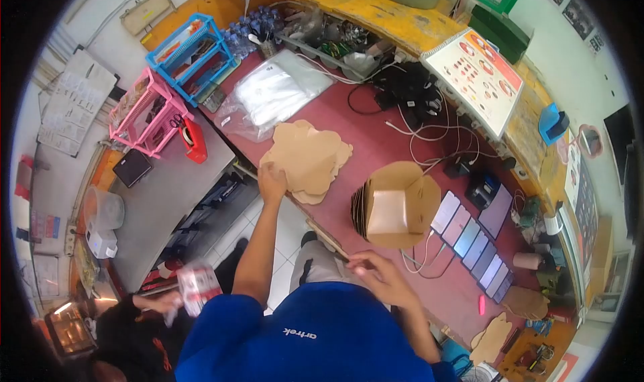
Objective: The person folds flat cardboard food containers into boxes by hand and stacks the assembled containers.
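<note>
My left hand [272, 182] is closed on the near left edge of a pile of flat brown cardboard box blanks [305, 152] with scalloped flaps, lying on the red tabletop. Part of its fingers is hidden by the angle. My right hand [379, 273] is beside the table's front edge, loosely bent with its fingers apart and nothing visible in it. In front of it stands a nested stack of folded open cardboard boxes [397, 207], their white inner bottom showing.
A row of phones [469, 240] and loose cables lie right of the boxes. Clear plastic bags [278, 90] lie behind the blanks. Blue and pink racks [151, 110] stand to the left. At lower left, another person's hand [161, 303] holds a red-and-white package [198, 288].
</note>
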The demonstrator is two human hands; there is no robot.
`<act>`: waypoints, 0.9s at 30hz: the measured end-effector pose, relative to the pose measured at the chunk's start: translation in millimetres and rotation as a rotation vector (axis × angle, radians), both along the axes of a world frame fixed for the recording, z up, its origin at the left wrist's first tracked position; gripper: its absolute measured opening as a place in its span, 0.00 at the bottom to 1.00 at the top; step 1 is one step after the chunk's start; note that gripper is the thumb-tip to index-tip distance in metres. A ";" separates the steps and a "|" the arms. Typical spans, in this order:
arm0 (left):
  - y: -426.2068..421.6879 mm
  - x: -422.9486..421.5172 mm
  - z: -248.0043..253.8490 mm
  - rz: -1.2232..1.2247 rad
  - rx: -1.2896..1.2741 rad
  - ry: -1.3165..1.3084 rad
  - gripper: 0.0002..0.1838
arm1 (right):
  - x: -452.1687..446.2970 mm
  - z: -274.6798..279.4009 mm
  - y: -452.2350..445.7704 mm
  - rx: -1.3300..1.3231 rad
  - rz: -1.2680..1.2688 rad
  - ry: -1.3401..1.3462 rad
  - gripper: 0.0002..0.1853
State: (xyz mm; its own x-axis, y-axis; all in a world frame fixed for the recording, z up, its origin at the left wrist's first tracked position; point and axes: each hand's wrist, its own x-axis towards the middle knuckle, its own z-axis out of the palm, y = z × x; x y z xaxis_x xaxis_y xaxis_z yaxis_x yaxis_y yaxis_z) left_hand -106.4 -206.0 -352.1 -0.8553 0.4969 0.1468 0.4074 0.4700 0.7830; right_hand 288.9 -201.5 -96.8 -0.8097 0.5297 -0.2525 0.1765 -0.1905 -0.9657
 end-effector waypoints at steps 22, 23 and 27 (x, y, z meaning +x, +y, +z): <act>16.1 -144.5 12.5 -0.545 -0.110 -0.456 0.21 | -238.1 -229.9 6.7 0.138 -0.676 -0.378 0.31; 17.4 -151.8 8.3 -0.655 0.112 -0.558 0.20 | -249.1 -246.2 6.5 0.088 -0.788 -0.360 0.34; 41.4 -187.0 37.5 -0.875 -0.018 -0.806 0.21 | -285.3 -221.8 16.1 0.110 -1.002 -0.584 0.39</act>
